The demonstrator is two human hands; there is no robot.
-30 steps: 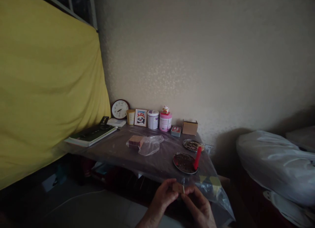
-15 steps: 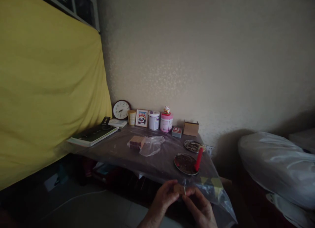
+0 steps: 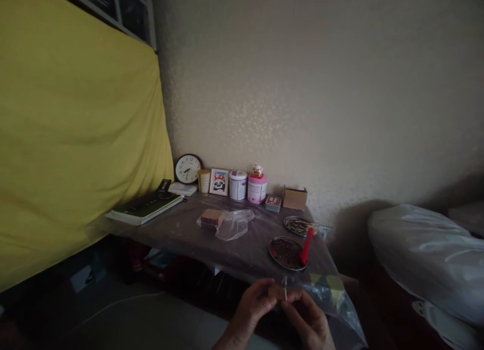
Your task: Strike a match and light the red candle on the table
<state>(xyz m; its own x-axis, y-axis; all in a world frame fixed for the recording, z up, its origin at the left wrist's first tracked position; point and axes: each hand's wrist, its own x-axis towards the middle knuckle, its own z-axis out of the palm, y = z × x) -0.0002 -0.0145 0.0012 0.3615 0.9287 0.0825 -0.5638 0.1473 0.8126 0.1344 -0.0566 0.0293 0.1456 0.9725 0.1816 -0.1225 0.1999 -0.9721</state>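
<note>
At the table's near edge, my left hand pinches a small brown matchbox. Close against its right side, my right hand grips a thin pale matchstick between thumb and fingers. The stick stands nearly upright at the box's side; whether they touch is hard to tell. Just beyond the hands, a red candle, unlit and leaning a little right, stands at the right side of a round metal plate. Behind that lies a second plate with several pale sticks on it.
On the plastic-covered table lies a stack of small boxes in torn clear wrap. A clock, picture frame, tins and an open cardboard box line the back. A large book lies left.
The camera view has shifted slightly, so everything sits a little further right. Both hands keep nearly the same pose, with the matchstick still held beside the matchbox.
</note>
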